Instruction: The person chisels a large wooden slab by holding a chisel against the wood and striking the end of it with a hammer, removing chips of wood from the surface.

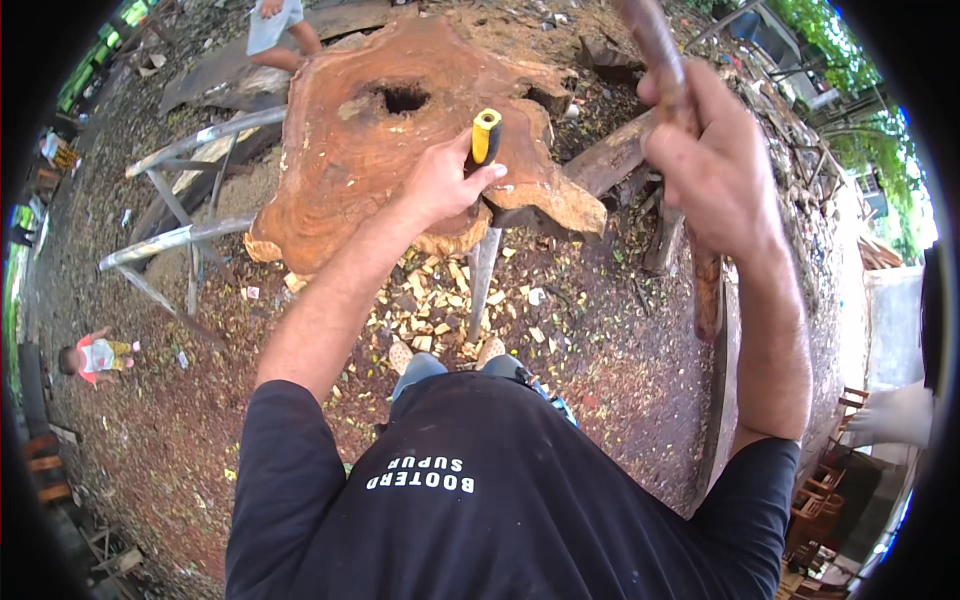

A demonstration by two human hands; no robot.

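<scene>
My left hand [448, 182] is closed around the yellow-and-black handle of a chisel [486, 130], held upright at the near edge of a large wood slab [350, 150]. The chisel's blade is hidden below the hand and the slab's edge. My right hand [705, 160] is raised to the right, apart from the chisel, and grips a brown wooden stick [660, 50]. The stick's upper part tilts up and away, a little blurred. The slab has an irregular outline, a dark hole [403, 98] and a rough, pale, cut near edge.
Metal trestle legs [190, 235] stand at the slab's left. Wood chips [430, 300] litter the ground by my feet. A log [610, 155] lies to the right. Beyond the slab a person in grey shorts [275, 25] is near; a small person [100, 355] is at far left.
</scene>
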